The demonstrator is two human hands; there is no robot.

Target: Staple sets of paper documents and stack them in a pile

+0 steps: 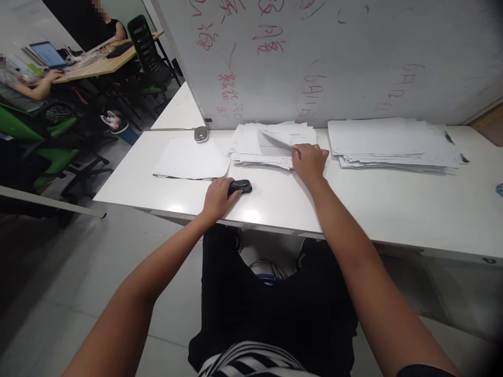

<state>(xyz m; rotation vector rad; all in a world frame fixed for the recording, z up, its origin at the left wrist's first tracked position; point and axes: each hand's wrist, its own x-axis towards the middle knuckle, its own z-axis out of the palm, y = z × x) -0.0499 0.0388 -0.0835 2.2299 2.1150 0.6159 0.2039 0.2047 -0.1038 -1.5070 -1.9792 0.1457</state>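
Observation:
On the white table (283, 207), my left hand (219, 199) is closed around a black stapler (244, 186) that rests near the front edge. My right hand (310, 162) pinches the corner of a paper sheet (275, 140), whose left part is raised off the middle stack of papers (261, 158). Printed text shows on the page below. Left of that stack lie blank white sheets (188, 157), close to my left hand. A second, wider stack of papers (381, 139) lies to the right of my right hand.
A small dark and silver object (200, 134) sits behind the blank sheets. Along the table's back stands a whiteboard (275, 78) with red writing. A cardboard box (489, 123) is at the far right. Two people sit at a wooden desk (106, 65) at the upper left.

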